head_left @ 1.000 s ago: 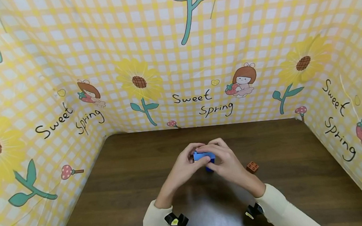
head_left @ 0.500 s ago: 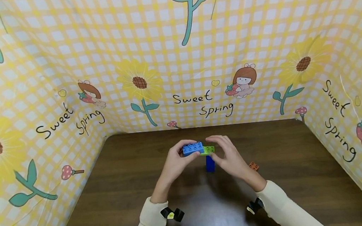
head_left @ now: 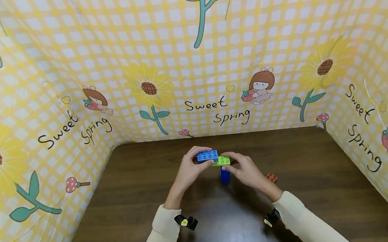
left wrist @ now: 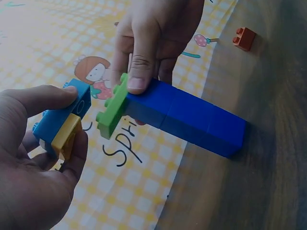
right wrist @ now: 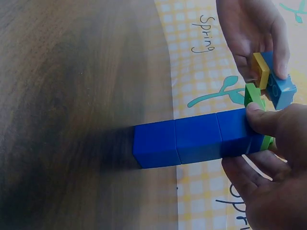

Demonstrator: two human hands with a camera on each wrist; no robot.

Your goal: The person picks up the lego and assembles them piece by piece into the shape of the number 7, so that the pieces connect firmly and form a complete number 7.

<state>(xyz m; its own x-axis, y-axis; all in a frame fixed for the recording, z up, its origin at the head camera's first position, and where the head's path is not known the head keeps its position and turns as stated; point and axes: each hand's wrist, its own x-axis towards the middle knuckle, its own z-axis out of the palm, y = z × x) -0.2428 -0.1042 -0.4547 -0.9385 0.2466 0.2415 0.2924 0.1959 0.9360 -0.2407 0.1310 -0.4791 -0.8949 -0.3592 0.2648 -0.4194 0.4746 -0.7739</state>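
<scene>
Drawn left off the top of the tower (head_left: pixel 225 175) since a second ago, the light-blue brick (head_left: pixel 207 156) leaves the green plate (head_left: pixel 223 161) in view, while the right grip (head_left: pixel 244 170) closes in on the tower's upper end. The left grip (head_left: pixel 189 166) pinches the light-blue brick, thumb on one side; a yellow piece (left wrist: pixel 66 136) sits against the brick's underside, and the left wrist view shows a gap between them and the green plate. The right grip holds the tower's top block between thumb and fingers, just under the plate. Three dark-blue blocks make up the tower, which stands upright on the bench (head_left: pixel 144 185); the plate caps it and juts out to the left. An orange-brown brick (head_left: pixel 272 177) lies on the bench near the right forearm. Behind rises a yellow checked cloth (head_left: pixel 196 67) lettered "Sweet Spring".
</scene>
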